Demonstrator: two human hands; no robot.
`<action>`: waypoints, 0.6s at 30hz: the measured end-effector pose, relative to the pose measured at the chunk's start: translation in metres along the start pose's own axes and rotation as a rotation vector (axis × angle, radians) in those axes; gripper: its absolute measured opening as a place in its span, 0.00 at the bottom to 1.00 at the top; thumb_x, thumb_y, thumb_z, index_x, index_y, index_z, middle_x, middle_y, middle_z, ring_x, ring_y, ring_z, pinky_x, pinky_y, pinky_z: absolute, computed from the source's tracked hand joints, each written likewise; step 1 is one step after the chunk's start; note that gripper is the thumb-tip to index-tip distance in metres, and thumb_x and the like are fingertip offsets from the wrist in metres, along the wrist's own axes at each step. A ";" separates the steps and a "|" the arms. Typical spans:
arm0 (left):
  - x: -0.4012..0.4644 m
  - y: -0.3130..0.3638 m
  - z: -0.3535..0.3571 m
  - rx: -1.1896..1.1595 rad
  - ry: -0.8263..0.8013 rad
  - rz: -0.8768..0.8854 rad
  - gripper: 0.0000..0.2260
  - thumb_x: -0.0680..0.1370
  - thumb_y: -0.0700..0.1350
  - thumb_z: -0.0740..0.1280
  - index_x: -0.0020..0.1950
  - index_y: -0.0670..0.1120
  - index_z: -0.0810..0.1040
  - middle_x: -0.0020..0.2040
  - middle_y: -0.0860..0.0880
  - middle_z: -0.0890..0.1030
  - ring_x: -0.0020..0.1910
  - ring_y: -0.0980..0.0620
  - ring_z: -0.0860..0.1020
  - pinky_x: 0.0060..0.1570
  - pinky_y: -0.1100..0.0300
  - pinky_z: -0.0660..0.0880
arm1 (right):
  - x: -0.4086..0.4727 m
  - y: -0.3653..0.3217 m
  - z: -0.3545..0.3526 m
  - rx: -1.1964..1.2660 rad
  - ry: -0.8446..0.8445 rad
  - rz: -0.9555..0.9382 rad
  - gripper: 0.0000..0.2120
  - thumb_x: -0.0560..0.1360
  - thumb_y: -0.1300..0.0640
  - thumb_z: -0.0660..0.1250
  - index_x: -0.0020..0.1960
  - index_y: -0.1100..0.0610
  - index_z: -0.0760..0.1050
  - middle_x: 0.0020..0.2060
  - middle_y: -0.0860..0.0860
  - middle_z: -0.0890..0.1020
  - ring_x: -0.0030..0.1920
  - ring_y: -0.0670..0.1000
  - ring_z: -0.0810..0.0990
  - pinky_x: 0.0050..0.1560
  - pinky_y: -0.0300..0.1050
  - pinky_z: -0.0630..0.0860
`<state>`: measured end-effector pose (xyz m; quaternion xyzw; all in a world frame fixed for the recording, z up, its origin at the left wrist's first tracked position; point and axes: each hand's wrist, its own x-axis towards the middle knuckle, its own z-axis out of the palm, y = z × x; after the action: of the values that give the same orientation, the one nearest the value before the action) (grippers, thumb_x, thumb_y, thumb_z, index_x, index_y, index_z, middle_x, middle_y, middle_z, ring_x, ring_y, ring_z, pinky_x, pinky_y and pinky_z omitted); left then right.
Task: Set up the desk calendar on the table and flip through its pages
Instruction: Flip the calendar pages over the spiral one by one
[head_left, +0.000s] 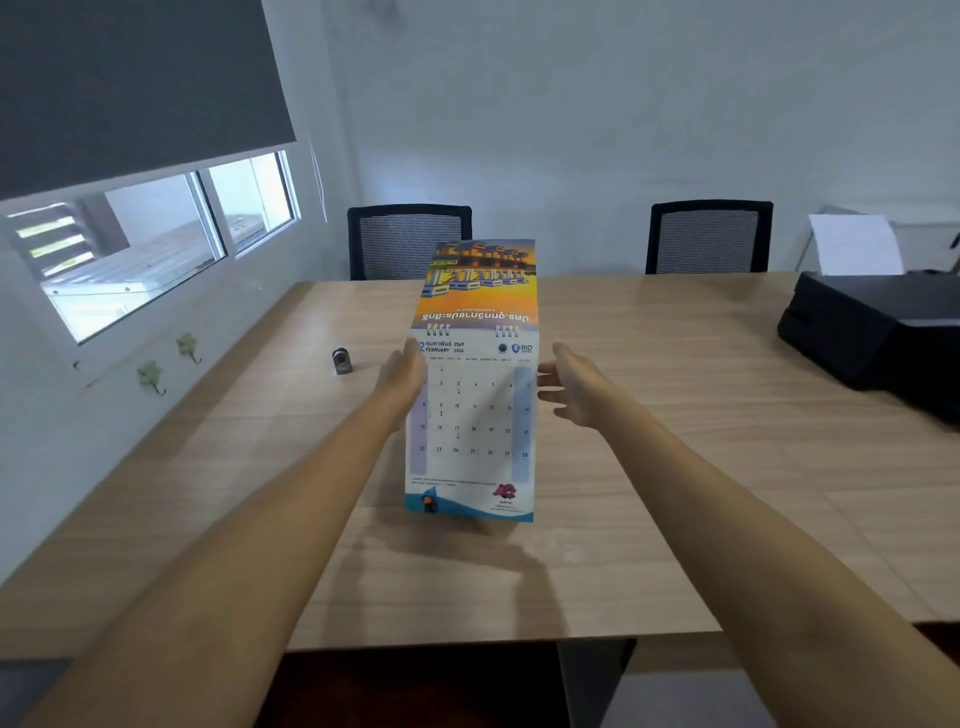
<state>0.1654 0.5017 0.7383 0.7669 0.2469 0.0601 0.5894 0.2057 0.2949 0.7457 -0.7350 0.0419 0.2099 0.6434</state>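
Note:
The desk calendar (470, 415) stands near the middle of the wooden table (649, 467), its February 2026 page facing me. A colourful picture page is flipped up over the wire binding and sticks up behind it. My left hand (402, 376) lies against the calendar's left edge, fingers wrapped on it near the top. My right hand (574, 387) hovers just off the right edge with its fingers spread, holding nothing.
A small grey metal object (342, 360) sits on the table to the left of the calendar. A black printer (878, 332) with white paper stands at the right end. Two black mesh chairs (409, 240) (709, 236) stand behind the table. A window is at the left.

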 end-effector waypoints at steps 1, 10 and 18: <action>0.003 -0.001 -0.001 0.007 -0.003 0.004 0.32 0.77 0.63 0.42 0.71 0.47 0.69 0.71 0.48 0.70 0.70 0.44 0.68 0.65 0.51 0.62 | 0.000 0.000 0.000 0.018 0.001 0.002 0.26 0.81 0.42 0.45 0.56 0.59 0.74 0.52 0.53 0.78 0.60 0.56 0.75 0.66 0.55 0.63; 0.001 0.019 -0.030 -0.257 0.099 -0.036 0.32 0.80 0.59 0.45 0.56 0.35 0.77 0.47 0.43 0.82 0.43 0.47 0.79 0.37 0.58 0.75 | -0.005 -0.015 -0.010 0.386 0.015 -0.087 0.24 0.81 0.48 0.47 0.43 0.62 0.74 0.36 0.54 0.76 0.34 0.51 0.73 0.38 0.43 0.72; -0.007 0.053 -0.035 -0.368 -0.088 0.078 0.27 0.82 0.56 0.43 0.70 0.41 0.68 0.70 0.43 0.72 0.66 0.43 0.72 0.67 0.48 0.67 | 0.001 -0.037 0.011 0.503 0.046 -0.387 0.21 0.82 0.49 0.48 0.71 0.55 0.65 0.60 0.54 0.79 0.59 0.53 0.77 0.65 0.53 0.70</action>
<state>0.1621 0.5194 0.7993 0.6570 0.1761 0.0935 0.7270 0.2164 0.3117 0.7788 -0.5517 -0.0334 0.0500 0.8319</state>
